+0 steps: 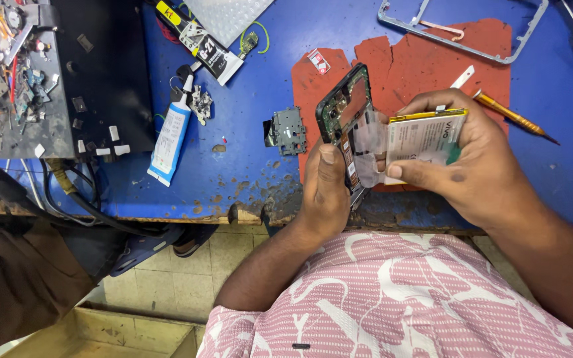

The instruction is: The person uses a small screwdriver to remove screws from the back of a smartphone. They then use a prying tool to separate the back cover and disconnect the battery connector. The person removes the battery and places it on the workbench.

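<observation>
Head view: the left hand (326, 189) grips the lower edge of an opened black phone body (344, 116), held tilted above the blue bench (253, 99), thumb pressed on its frame. The right hand (472, 159) is closed around a flat white battery (422, 136) just beside the phone, joined to it by clear adhesive film (368, 149) stretched between the hands.

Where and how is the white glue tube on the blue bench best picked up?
Grip the glue tube across its flat mid-body, coming from above with fingers on its long left and right edges. It lies flat, nozzle up-right among metal scraps, so the body is the freer, wider part.
</observation>
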